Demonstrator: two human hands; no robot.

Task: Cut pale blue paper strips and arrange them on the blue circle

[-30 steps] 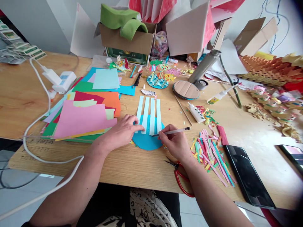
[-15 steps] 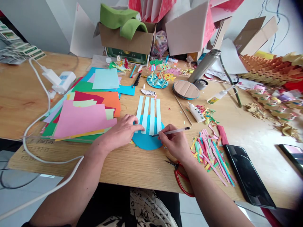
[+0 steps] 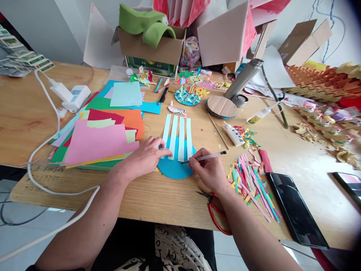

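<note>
Several pale blue paper strips (image 3: pixel 181 141) lie side by side, their lower ends over a round blue paper disc (image 3: pixel 176 171). My left hand (image 3: pixel 153 150) rests on the left strips, thumb and index finger apart, pressing them down; its other fingers are curled and partly hidden. In my right hand (image 3: pixel 207 167) is a slim pen (image 3: pixel 211 155) with a pale barrel and dark ends. Its tip points left, at the lower end of a strip on the disc. Red-handled scissors (image 3: pixel 216 214) lie by my right wrist, partly under the forearm.
Coloured paper sheets (image 3: pixel 98 141) are stacked on the left, crossed by a white cable (image 3: pixel 39 150). To the right lie a glue bottle (image 3: pixel 234 134), paper scraps (image 3: pixel 251 184) and a phone (image 3: pixel 296 209). Behind are a cardboard disc (image 3: pixel 222 106), a steel flask (image 3: pixel 248 79) and a box (image 3: pixel 152 51).
The pen in my right hand has shifted very slightly at its tip. My left hand, the strips and the disc stay where they were.
</note>
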